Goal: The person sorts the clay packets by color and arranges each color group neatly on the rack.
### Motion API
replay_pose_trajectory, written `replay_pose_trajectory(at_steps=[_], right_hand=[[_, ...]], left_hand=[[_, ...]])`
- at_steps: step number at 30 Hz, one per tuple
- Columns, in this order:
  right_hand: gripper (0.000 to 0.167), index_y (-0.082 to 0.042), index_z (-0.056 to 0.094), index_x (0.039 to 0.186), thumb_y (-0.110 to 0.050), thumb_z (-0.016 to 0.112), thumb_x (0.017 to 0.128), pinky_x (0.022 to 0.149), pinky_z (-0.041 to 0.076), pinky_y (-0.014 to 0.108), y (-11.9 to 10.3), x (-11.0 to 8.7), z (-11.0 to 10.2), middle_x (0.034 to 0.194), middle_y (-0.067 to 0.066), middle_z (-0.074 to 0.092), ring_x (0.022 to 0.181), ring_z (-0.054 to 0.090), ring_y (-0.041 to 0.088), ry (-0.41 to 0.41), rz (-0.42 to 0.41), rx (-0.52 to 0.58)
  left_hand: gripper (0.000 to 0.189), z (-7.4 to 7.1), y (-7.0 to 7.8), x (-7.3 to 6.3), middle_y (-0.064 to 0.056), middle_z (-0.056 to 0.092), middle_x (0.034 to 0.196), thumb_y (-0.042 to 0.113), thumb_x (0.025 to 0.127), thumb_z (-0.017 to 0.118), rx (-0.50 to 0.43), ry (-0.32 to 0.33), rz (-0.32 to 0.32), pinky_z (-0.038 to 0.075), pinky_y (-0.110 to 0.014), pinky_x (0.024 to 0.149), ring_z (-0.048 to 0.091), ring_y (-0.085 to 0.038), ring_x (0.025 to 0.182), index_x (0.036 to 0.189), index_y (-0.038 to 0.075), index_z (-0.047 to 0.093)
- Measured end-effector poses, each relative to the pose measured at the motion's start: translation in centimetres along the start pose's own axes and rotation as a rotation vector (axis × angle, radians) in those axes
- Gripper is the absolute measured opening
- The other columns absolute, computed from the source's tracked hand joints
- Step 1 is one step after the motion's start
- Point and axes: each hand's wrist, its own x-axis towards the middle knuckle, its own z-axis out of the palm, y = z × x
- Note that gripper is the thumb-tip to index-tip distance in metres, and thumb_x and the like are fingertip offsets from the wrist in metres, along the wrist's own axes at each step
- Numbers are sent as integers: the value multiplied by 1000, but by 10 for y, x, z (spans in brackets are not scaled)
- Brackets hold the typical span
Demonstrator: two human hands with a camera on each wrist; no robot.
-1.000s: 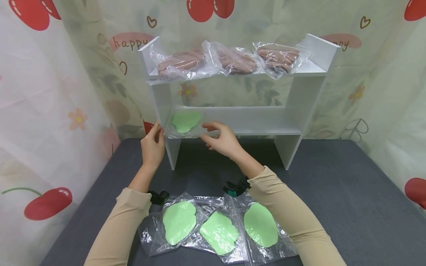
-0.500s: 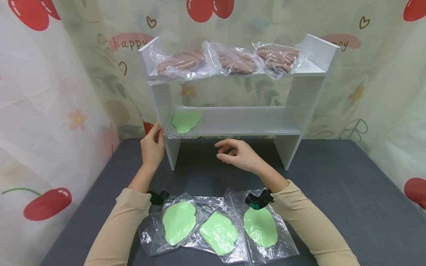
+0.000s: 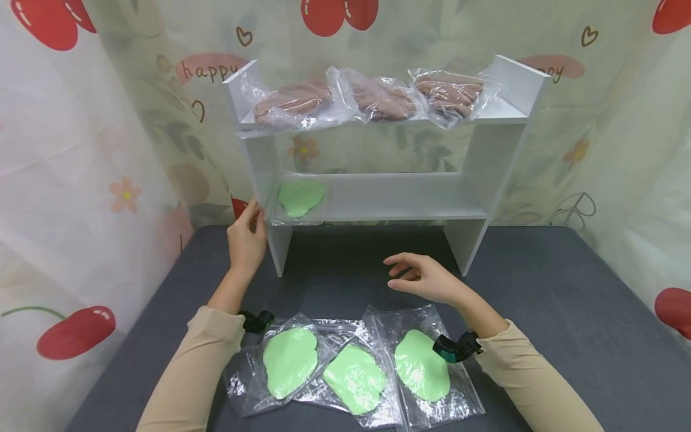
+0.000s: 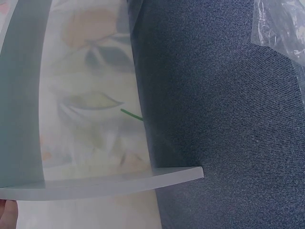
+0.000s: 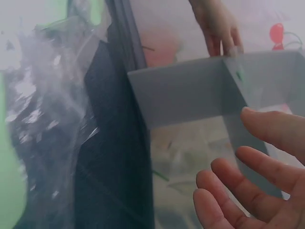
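My left hand (image 3: 246, 243) is at the left side panel of a white two-tier shelf (image 3: 405, 198), thumb and fingers gripping the panel's front edge. In the right wrist view, that same left hand (image 5: 217, 24) meets the panel's edge from outside. Just inside the panel, a clear bag with a flat green piece (image 3: 301, 198) lies on the lower tier. My right hand (image 3: 423, 277) hovers over the dark table in front of the shelf, fingers loosely bent around nothing. Below it lie several clear zip bags with flat green pieces (image 3: 423, 365), overlapping one another.
Three clear bags of brown lumpy contents (image 3: 383, 99) fill most of the top tier, their plastic hanging over its front edge. The dark table (image 3: 561, 312) extends to the right. Patterned curtains (image 3: 65, 198) stand around the back and sides.
My right hand has drawn away from the bag on the lower tier, moving right and toward me. My left hand has stayed at the side panel.
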Motion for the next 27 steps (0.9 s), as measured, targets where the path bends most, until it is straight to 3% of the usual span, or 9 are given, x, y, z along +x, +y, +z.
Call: replay_pose_trajectory(at_steps=[19,27], right_hand=[[71,0,42,136,-31,73,81,78,51,35,48,-46,0,127,27,49,102,58,33,-65,93,-60],[83,2,37,139,-32,78,75,83,50,45,60,-59,2,133,30,38,109,50,42,-76,96,-86]], left_hand=[[40,0,1,-1,-22,65,116,7,95,52,-12,-6,-10,53,-47,81,65,-34,101,135,9,51],[40,0,2,-1,-22,65,115,7,95,52,-19,-3,-9,53,-47,82,66,-34,100,135,9,51]])
